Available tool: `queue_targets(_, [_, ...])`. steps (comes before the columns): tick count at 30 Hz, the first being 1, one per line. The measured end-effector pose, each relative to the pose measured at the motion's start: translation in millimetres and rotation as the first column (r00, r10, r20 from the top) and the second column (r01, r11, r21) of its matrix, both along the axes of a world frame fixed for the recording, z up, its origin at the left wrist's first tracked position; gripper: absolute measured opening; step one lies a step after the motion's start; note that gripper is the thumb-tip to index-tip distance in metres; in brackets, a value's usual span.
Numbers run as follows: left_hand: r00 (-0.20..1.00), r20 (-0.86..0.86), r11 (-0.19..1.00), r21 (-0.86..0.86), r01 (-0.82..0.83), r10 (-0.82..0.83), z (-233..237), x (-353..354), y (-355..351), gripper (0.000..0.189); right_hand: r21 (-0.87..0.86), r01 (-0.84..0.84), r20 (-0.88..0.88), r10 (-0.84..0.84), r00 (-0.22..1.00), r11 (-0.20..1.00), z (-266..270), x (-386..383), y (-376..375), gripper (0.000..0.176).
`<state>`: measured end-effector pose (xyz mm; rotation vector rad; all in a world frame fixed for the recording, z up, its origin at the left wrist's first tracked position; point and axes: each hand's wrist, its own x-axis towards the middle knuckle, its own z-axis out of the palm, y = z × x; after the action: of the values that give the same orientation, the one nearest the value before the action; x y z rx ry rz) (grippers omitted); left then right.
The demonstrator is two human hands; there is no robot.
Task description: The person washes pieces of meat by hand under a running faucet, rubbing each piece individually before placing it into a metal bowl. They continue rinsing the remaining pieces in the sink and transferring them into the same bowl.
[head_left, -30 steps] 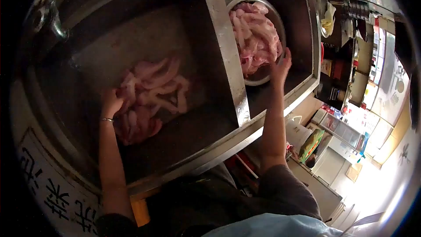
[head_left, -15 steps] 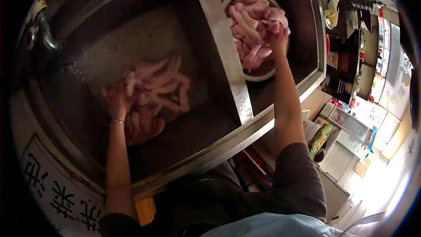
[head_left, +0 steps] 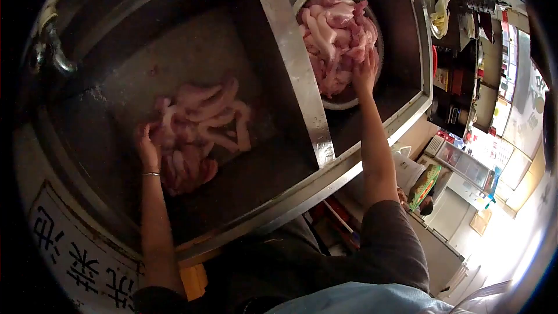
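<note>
Raw, pale pink strips of meat (head_left: pixel 203 113) lie in the left sink basin, seemingly under shallow water. At their left edge is my left hand (head_left: pixel 149 148), its fingers apart and partly hidden among the nearest pieces. A round metal bowl (head_left: pixel 343 105) stands in the right basin, heaped with more raw meat (head_left: pixel 331 32). My right hand (head_left: pixel 365 74) rests against the near right side of that heap, fingers stretched over the pieces. Its fingertips touch the meat and grip nothing that I can see.
A metal divider (head_left: pixel 290 52) separates the two basins, and a raised rim (head_left: pixel 256 212) runs along the front. The faucet (head_left: pixel 61 61) is at the far left. Shelves with kitchenware (head_left: pixel 456 81) and a white cabinet (head_left: pixel 450 215) stand to the right.
My right hand has drawn back toward the bowl's near side, and the heap's top pieces lie differently. My left hand has shifted down and left, to the edge of the sink meat.
</note>
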<state>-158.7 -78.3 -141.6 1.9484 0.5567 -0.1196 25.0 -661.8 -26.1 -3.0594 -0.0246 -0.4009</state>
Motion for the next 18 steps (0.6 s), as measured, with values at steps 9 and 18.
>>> queue_targets(9, [0.897, 0.158, 0.909, -0.017, -0.416, 0.413, -6.0, 25.0, 18.9, 0.021, 0.254, -0.07, -0.166, 0.115, 0.979, 0.965, 42.1, -42.9, 5.7, 0.053])
queue_targets(18, [0.945, 0.025, 0.642, 0.739, 0.202, -0.325, -103.9, -19.5, 31.9, 0.044, 0.801, -0.112, 0.156, -0.025, 0.987, 0.589, 131.1, -46.3, 208.6, 0.032])
